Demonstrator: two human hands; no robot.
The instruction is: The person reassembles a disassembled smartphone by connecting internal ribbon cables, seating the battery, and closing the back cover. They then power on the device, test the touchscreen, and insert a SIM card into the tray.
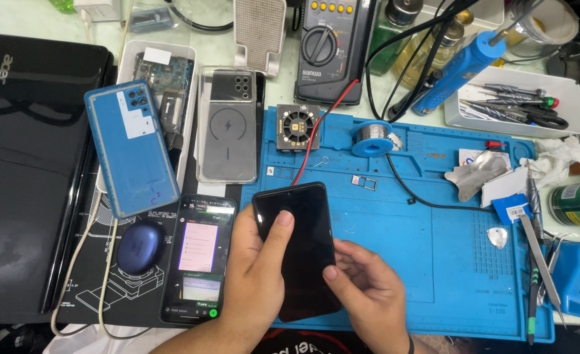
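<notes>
A black smartphone with a dark screen lies in both hands over the near edge of a blue work mat. My left hand cups its left side, with the thumb pressed on the upper part of the screen. My right hand holds the lower right edge, thumb on the glass. Left of it a second phone with a lit screen lies flat on a black printed mat.
A blue phone back cover, a clear phone case, a dark blue earbud case, a closed black laptop, a multimeter, a solder spool, tweezers and a white tool tray surround the mat.
</notes>
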